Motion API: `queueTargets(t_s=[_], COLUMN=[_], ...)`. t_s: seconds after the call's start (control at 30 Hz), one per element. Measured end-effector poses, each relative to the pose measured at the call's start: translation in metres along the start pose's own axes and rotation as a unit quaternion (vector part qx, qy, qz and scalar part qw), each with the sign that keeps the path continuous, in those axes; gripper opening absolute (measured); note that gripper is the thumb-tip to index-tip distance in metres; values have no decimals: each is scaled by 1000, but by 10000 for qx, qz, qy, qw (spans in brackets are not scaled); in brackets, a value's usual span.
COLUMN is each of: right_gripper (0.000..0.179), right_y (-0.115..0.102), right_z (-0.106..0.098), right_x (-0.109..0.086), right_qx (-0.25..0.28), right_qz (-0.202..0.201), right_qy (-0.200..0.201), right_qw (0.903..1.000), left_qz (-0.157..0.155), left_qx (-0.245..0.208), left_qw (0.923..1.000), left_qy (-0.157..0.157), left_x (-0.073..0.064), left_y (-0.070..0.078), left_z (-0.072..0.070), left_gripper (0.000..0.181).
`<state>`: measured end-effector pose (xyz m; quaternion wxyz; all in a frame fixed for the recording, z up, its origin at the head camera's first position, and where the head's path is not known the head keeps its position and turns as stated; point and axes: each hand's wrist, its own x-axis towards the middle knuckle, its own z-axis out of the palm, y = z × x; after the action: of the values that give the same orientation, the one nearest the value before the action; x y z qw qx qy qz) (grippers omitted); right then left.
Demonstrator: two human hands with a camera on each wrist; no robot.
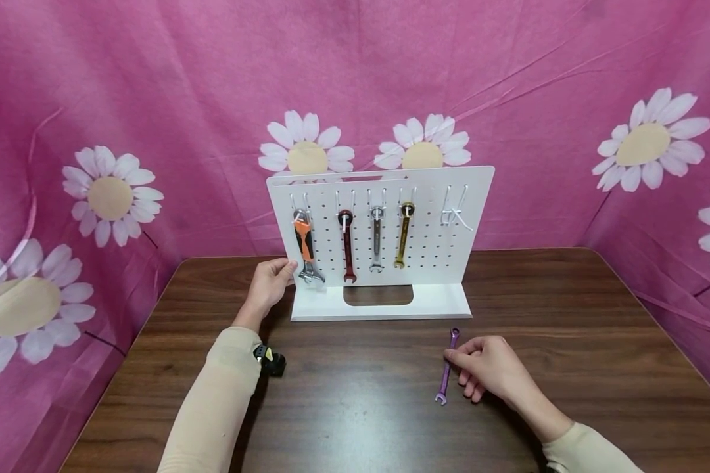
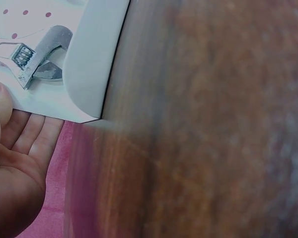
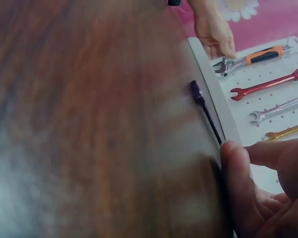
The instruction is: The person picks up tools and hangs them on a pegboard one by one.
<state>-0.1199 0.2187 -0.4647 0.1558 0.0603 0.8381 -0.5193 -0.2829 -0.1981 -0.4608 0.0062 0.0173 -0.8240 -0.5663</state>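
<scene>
A white pegboard stand point(image 1: 384, 303) stands on the table. My left hand point(image 1: 269, 285) grips its left edge near the bottom, thumb in front and fingers behind, as the left wrist view shows. Close beside that thumb hangs an adjustable wrench point(image 1: 304, 242) with an orange and black handle. In front of the stand's right part, my right hand point(image 1: 492, 369) pinches a purple combination wrench point(image 1: 446, 373) between thumb and forefinger. Its ring end points toward the board, its open end toward me. Part of the purple wrench is hidden behind the thumb in the right wrist view.
Hooks on the board also hold a red wrench point(image 1: 347, 249), a silver wrench point(image 1: 377, 242) and a yellow wrench point(image 1: 403, 239). At the right, a bare hook point(image 1: 454, 213) sticks out. A pink flowered cloth point(image 1: 355, 79) hangs behind the brown wooden table point(image 1: 343, 394).
</scene>
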Motion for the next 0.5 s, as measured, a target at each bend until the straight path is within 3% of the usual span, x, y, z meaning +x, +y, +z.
queueTargets(t_s=[0.23, 0.5], right_gripper=[24, 14], right_y=[-7, -8], right_z=[6, 7], right_x=[1, -2], right_qx=[-746, -832], right_qz=[-52, 7], right_qy=[367, 570], right_qw=[9965, 9949], left_qz=[134, 101], left_qx=[-111, -68], left_qw=[9998, 9999], left_qy=[34, -10], left_x=[1, 0], left_y=[1, 0], left_z=[-1, 0], left_gripper=[34, 37])
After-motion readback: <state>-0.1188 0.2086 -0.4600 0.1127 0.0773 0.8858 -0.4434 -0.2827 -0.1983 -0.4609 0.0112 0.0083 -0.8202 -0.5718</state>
